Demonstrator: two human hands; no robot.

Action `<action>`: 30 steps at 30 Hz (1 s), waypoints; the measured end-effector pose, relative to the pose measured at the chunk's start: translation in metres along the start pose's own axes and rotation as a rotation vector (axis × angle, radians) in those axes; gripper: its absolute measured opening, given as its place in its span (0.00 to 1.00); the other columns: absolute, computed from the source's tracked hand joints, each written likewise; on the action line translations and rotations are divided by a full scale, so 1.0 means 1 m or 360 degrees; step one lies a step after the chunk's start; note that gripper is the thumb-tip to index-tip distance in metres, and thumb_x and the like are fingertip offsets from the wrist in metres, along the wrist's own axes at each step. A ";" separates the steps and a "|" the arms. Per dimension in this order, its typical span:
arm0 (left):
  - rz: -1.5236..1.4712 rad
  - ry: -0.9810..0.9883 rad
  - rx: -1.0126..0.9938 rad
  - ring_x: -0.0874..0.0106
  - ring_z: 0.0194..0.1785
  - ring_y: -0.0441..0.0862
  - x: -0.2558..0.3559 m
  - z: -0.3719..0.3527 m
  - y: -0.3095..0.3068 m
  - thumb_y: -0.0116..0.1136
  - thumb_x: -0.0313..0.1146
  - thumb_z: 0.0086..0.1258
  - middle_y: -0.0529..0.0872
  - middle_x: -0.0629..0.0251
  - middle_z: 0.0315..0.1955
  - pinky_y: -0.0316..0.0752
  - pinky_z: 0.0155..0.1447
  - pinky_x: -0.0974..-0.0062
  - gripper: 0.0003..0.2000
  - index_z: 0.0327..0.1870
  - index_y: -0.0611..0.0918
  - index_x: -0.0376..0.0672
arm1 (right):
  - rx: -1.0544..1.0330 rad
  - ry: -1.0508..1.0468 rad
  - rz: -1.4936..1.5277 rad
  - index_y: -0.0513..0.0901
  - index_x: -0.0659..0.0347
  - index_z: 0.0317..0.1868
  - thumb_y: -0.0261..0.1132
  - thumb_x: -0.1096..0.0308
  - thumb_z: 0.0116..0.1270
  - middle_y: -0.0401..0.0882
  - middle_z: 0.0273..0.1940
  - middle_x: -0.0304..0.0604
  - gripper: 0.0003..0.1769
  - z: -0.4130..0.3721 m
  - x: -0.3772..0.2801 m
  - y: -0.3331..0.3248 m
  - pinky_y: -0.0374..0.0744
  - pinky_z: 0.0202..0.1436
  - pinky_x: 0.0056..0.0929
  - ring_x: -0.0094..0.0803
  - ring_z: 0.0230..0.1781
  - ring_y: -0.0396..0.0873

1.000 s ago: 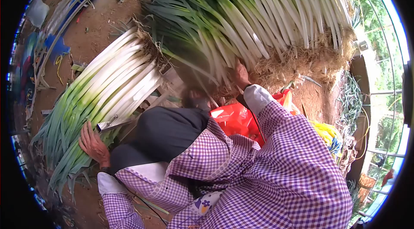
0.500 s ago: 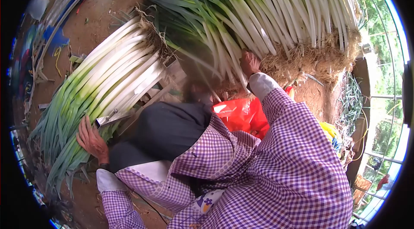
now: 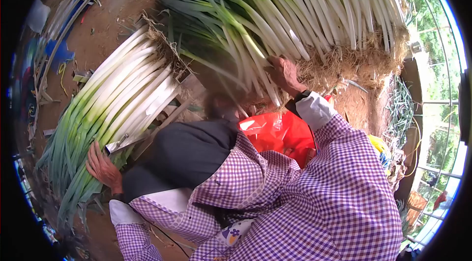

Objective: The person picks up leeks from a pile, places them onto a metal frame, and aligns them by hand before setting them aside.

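A bundle of leeks (image 3: 132,76) lies on the left, white shafts and roots up, green leaves toward the lower left. My left hand (image 3: 104,167) rests on their leaves with the fingers stretched out, beside the end of a shiny metal strip (image 3: 117,146). At the edge of a larger pile of leeks (image 3: 314,10), my right hand (image 3: 285,75) has its fingers closed on the white lower shaft of a leek (image 3: 260,57). The fingertips are partly hidden there.
A red plastic bag (image 3: 278,135) lies near my right forearm. Root ends (image 3: 359,64) fringe the big pile. Wooden slats (image 3: 172,118) lie beside the left bundle. Farther right are tangled green strands (image 3: 400,108) and a metal-framed window side (image 3: 437,103). Earth floor (image 3: 105,25) shows at upper left.
My right hand has moved slightly up and left, and more of its wrist shows. The view has shifted a little. My left hand stays on the leaves.
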State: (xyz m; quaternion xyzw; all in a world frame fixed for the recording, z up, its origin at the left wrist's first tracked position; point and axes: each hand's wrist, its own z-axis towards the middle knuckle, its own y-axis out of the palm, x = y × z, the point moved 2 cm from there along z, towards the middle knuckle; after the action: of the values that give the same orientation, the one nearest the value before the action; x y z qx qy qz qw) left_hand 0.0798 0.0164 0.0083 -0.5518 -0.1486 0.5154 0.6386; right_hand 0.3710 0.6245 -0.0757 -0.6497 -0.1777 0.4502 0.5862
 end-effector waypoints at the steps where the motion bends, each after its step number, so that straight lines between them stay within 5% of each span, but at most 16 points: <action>1: 0.0006 -0.0002 -0.0011 0.69 0.79 0.67 -0.001 0.001 0.001 0.43 0.38 0.84 0.73 0.73 0.76 0.54 0.80 0.58 0.25 0.80 0.70 0.56 | -0.0014 0.0038 0.0120 0.85 0.57 0.46 0.70 0.54 0.67 0.86 0.37 0.57 0.16 0.007 -0.014 -0.004 0.79 0.45 0.56 0.57 0.43 0.84; 7: -0.0002 -0.0016 -0.0029 0.68 0.79 0.68 -0.002 0.000 0.003 0.42 0.39 0.84 0.73 0.73 0.76 0.54 0.80 0.58 0.25 0.81 0.69 0.56 | 0.0024 0.0283 0.0696 0.84 0.59 0.50 0.70 0.55 0.68 0.86 0.38 0.59 0.19 0.051 -0.104 -0.035 0.79 0.46 0.57 0.61 0.42 0.84; 13: -0.0025 -0.0062 -0.0021 0.68 0.78 0.68 0.000 -0.002 0.006 0.41 0.40 0.84 0.73 0.73 0.76 0.53 0.81 0.58 0.25 0.81 0.69 0.56 | 0.0164 0.0441 0.0593 0.85 0.63 0.47 0.74 0.62 0.59 0.84 0.41 0.59 0.19 0.012 -0.047 0.095 0.81 0.48 0.51 0.59 0.44 0.84; 16: -0.0062 -0.0071 -0.0029 0.68 0.78 0.68 0.001 -0.002 0.004 0.40 0.41 0.85 0.73 0.73 0.76 0.53 0.81 0.57 0.25 0.81 0.69 0.56 | 0.0504 0.0256 0.0535 0.84 0.61 0.54 0.74 0.67 0.58 0.83 0.55 0.58 0.22 0.010 -0.041 0.121 0.80 0.53 0.53 0.60 0.52 0.83; 19: -0.0074 -0.0070 -0.0018 0.68 0.78 0.68 0.002 0.000 0.003 0.38 0.42 0.85 0.73 0.72 0.76 0.52 0.81 0.57 0.25 0.81 0.69 0.56 | 0.0474 0.0385 0.0453 0.78 0.63 0.65 0.65 0.71 0.62 0.77 0.54 0.67 0.28 0.008 -0.047 0.131 0.80 0.50 0.58 0.66 0.51 0.80; 22: -0.0044 -0.0039 -0.0014 0.68 0.78 0.68 0.003 -0.002 -0.001 0.39 0.42 0.85 0.73 0.72 0.76 0.52 0.81 0.57 0.25 0.81 0.70 0.55 | 0.0450 0.0587 0.0378 0.76 0.64 0.67 0.66 0.71 0.62 0.78 0.55 0.67 0.31 0.002 -0.054 0.145 0.80 0.51 0.58 0.66 0.52 0.81; 25: -0.0040 -0.0019 -0.0003 0.68 0.79 0.68 0.004 0.001 -0.002 0.40 0.42 0.85 0.73 0.71 0.76 0.52 0.81 0.57 0.25 0.80 0.70 0.54 | 0.0244 0.0825 0.0271 0.69 0.57 0.75 0.75 0.65 0.58 0.81 0.59 0.67 0.43 -0.008 -0.060 0.146 0.81 0.57 0.56 0.65 0.57 0.81; 30: 0.0001 -0.0054 -0.0037 0.68 0.79 0.68 0.007 0.002 -0.003 0.41 0.40 0.84 0.73 0.72 0.76 0.52 0.81 0.57 0.25 0.80 0.70 0.54 | 0.0122 0.0694 0.0297 0.77 0.63 0.57 0.79 0.53 0.60 0.86 0.43 0.62 0.32 0.015 -0.019 0.154 0.82 0.48 0.59 0.63 0.44 0.85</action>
State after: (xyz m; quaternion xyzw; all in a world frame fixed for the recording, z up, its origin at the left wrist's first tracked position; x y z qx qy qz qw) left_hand 0.0826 0.0233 0.0088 -0.5504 -0.1652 0.5232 0.6293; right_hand 0.3036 0.5807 -0.2089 -0.7224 0.0310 0.3580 0.5907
